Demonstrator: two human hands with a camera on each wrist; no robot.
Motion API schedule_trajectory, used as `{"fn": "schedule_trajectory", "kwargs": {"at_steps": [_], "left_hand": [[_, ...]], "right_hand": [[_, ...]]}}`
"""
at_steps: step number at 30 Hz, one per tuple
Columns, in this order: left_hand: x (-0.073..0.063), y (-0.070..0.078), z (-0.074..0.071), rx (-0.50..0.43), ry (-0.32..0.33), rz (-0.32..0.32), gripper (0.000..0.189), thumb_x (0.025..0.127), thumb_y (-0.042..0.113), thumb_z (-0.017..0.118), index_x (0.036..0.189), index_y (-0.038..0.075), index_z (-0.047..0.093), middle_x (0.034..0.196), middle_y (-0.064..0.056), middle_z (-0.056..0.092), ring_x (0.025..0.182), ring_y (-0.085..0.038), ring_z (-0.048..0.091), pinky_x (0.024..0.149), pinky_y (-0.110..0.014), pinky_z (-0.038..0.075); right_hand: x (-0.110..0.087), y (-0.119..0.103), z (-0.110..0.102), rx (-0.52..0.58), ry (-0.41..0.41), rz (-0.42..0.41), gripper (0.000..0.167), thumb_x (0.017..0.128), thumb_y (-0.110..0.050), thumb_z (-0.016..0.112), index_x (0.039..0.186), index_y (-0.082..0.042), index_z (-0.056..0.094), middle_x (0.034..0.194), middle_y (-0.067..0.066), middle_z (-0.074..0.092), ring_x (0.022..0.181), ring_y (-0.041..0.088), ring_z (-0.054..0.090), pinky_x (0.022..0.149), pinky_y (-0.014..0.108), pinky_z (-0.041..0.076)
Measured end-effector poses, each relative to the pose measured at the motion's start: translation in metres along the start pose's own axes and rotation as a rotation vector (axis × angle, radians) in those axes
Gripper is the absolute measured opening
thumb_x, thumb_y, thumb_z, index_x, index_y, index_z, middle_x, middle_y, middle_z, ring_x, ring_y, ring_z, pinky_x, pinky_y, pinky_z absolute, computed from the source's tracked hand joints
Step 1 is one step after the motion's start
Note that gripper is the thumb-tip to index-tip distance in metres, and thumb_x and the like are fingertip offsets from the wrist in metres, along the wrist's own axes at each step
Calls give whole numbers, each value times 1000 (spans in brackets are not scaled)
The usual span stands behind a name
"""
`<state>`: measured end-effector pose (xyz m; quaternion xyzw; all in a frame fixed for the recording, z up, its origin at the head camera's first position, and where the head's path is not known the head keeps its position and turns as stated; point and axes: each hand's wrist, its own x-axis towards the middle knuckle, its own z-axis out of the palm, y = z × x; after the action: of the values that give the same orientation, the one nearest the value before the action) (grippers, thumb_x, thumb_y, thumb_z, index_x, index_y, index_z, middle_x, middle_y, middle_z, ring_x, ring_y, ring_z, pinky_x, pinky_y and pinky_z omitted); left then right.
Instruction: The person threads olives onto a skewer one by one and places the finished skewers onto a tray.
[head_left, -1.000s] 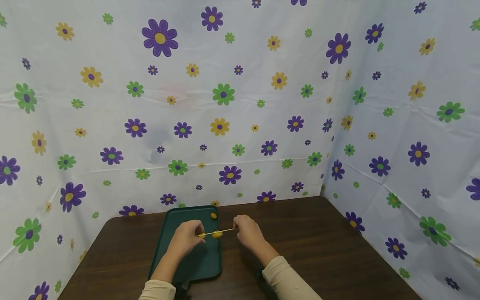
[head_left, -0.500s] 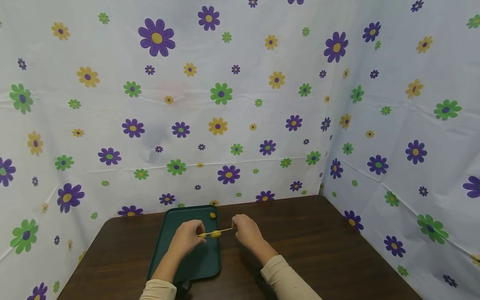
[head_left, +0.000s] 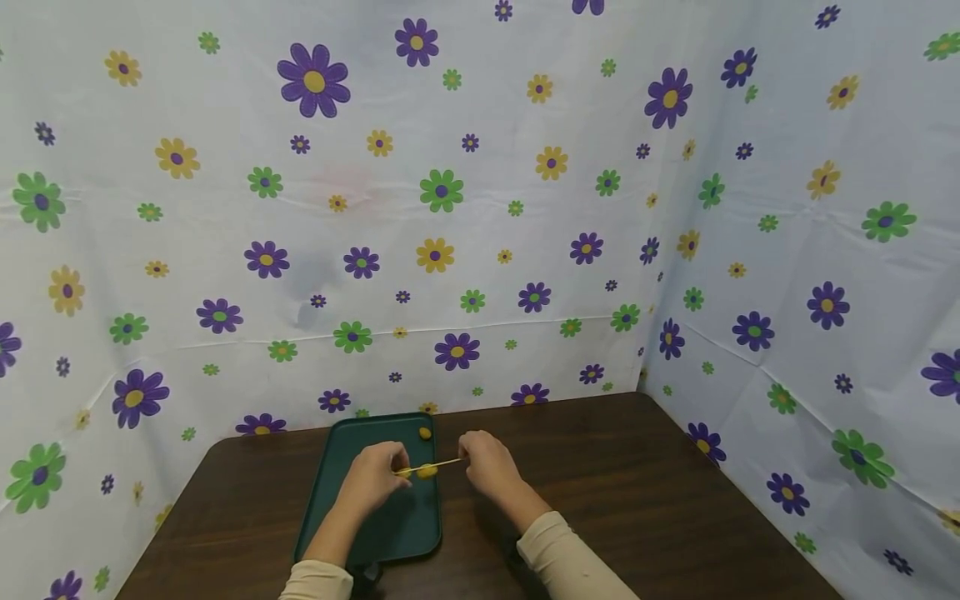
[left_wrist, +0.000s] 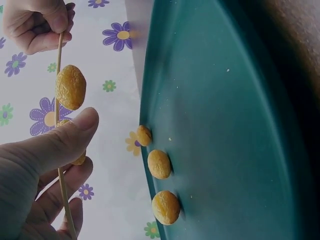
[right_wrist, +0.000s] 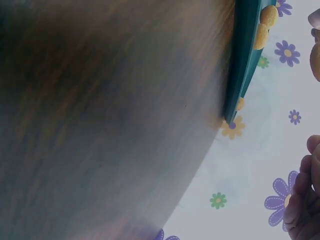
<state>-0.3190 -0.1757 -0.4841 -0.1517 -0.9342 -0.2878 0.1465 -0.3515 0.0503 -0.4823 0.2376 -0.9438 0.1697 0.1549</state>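
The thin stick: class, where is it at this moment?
In the head view, the thin stick runs between the left hand and the right hand, crossing in front of the right edge of the tray.

Backdrop (head_left: 487, 229): white ground, scattered daisy print in purple, yellow and green. Purple daisies carry yellow or green centres; yellow daisies carry purple centres. The largest purple daisy (head_left: 314, 81), near 11 o'clock in the head view, has a yellow centre. A faint pink tint shows on the backdrop near 10 o'clock. Tabletop (head_left: 600, 483): dark brown, streaked wood-grain pattern. Tray (left_wrist: 225, 110), at 7 o'clock in the head view: solid dark teal-green, with pale specks. Tray ovals (left_wrist: 166, 207), potato-like: golden yellow, lightly mottled. Skewered oval (left_wrist: 71, 88): matching golden yellow. Skewer (left_wrist: 59, 50): plain pale tan. Left sleeve (head_left: 317, 580) and right sleeve (head_left: 572, 562), at 7 and 5 o'clock: plain cream
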Motion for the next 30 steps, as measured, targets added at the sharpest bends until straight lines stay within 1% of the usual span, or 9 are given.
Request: {"fn": "schedule_trajectory", "kwargs": {"at_steps": [4, 6, 14, 23, 25, 27, 30], "left_hand": [[0, 0, 2, 6, -2, 2, 34, 69, 5, 92, 79, 18, 62, 75, 9, 57, 68, -7, 52, 61, -29, 48], [0, 1, 3, 3, -3, 1, 35, 68, 5, 92, 79, 18, 62, 75, 9, 57, 68, -7, 52, 61, -30, 48], [-1, 2, 5, 0, -5, -11, 35, 68, 4, 92, 78, 18, 62, 75, 9, 58, 68, -7, 52, 62, -29, 49], [0, -3, 8, 7, -8, 2, 35, 68, 6, 93, 79, 18, 61, 76, 10, 58, 69, -6, 53, 63, -30, 49], [0, -3, 8, 12, -6, 2, 35, 69, 7, 93, 79, 19, 62, 76, 10, 58, 69, -6, 53, 64, -31, 50], [0, -4, 7, 28, 2, 8, 34, 69, 9, 93, 80, 20, 62, 77, 11, 59, 70, -5, 54, 69, -34, 49], [0, -5, 5, 75, 15, 28, 32, 71, 14, 93, 82, 22, 63, 78, 12, 60, 71, -5, 55, 73, -39, 46]], "right_hand": [[-1, -2, 0, 10, -14, 17, 28, 76, 11, 78, 79, -14, 65, 77, -4, 59, 72, 11, 53, 64, 29, 51], [-2, -3, 0, 16, -19, 19, 26, 76, 11, 77, 79, -13, 66, 77, -3, 59, 72, 11, 53, 64, 29, 51], [-2, -3, 3, 10, -9, 4, 24, 75, 10, 78, 81, -11, 68, 76, -4, 58, 71, 11, 52, 65, 28, 51], [-3, -2, 4, 35, -17, 5, 23, 76, 10, 78, 85, -9, 69, 80, -1, 62, 72, 11, 53, 66, 27, 52], [-3, -2, 3, 44, -18, 8, 24, 76, 11, 78, 85, -9, 69, 81, 0, 62, 72, 11, 53, 66, 28, 53], [-3, -3, 2, 60, -14, 15, 24, 76, 12, 77, 85, -9, 69, 81, 0, 63, 73, 11, 54, 67, 28, 53], [-3, -3, 0, 97, -11, 28, 26, 77, 15, 74, 85, -9, 68, 82, 1, 63, 74, 11, 55, 68, 28, 54]]}}
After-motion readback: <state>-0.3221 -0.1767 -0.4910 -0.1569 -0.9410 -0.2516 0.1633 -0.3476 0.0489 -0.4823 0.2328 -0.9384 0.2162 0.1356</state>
